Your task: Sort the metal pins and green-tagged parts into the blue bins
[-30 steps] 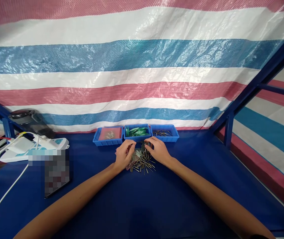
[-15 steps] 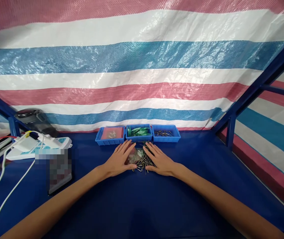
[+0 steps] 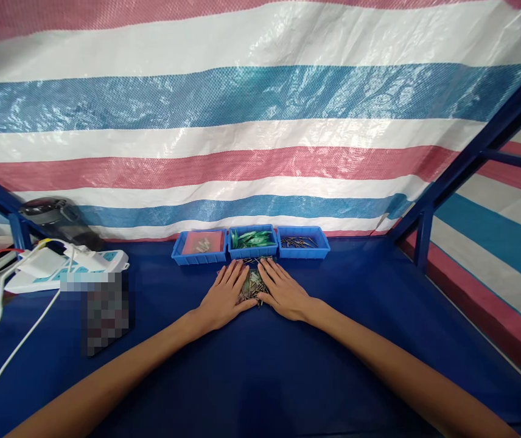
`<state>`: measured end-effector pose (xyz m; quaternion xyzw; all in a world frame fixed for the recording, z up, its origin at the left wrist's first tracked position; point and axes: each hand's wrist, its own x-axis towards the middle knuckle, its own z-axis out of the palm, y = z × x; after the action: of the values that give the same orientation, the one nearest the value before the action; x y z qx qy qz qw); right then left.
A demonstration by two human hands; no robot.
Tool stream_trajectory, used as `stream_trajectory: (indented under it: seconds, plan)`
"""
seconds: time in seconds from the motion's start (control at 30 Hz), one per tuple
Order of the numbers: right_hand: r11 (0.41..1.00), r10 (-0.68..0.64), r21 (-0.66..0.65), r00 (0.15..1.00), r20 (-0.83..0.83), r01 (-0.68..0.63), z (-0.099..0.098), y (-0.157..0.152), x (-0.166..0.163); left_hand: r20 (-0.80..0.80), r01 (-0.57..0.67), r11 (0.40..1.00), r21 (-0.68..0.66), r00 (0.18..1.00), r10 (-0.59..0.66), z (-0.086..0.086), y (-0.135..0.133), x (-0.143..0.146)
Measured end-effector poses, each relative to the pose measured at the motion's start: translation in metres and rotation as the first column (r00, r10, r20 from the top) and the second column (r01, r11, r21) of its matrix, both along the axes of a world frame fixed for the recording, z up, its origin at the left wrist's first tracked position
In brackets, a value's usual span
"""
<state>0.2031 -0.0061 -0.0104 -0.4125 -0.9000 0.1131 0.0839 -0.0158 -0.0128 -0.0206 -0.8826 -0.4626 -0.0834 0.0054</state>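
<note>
My left hand (image 3: pixel 224 296) and my right hand (image 3: pixel 281 292) lie flat on the blue table, fingers stretched out, pressed in from both sides on a small heap of thin metal pins (image 3: pixel 252 283) mixed with clear bits. Only a narrow strip of the heap shows between the hands. Just beyond stand three blue trays in a row: the left tray (image 3: pixel 199 245) has a reddish floor and a few small parts, the middle tray (image 3: pixel 252 241) holds green pieces, the right tray (image 3: pixel 303 243) holds dark pins.
A white power strip (image 3: pixel 66 267) with plugs and white cables sits at the left, with a dark flat device (image 3: pixel 105 313) in front of it. A black round object (image 3: pixel 55 216) stands at the back left. A striped tarp forms the back wall; blue frame posts (image 3: pixel 422 240) stand at the right.
My hands have gone from picking with curled fingers to lying flat, then slid closer together, squeezing the spread pins into a tighter heap.
</note>
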Motion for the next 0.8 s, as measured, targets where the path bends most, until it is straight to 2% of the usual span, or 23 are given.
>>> stream_trajectory:
  seconds: [0.37,0.57,0.7,0.8]
  plan:
    - [0.999,0.002,0.032,1.0,-0.027,-0.001,-0.004,0.001,0.0,-0.013,-0.008,1.0,0.025,1.0,0.009,0.0,0.0,0.001]
    - [1.0,-0.029,-0.01,0.999,-0.04,0.028,-0.003,0.001,-0.001,-0.012,-0.024,1.0,0.015,1.0,0.024,0.004,0.0,0.003]
    - [0.996,0.024,-0.089,0.997,-0.076,-0.031,0.01,0.003,0.005,0.005,0.021,1.0,-0.018,1.0,-0.021,0.009,0.004,-0.002]
    - [0.997,0.041,-0.055,0.995,-0.09,-0.046,0.028,0.005,0.013,0.016,0.048,0.996,-0.074,0.999,-0.047,0.015,0.007,-0.007]
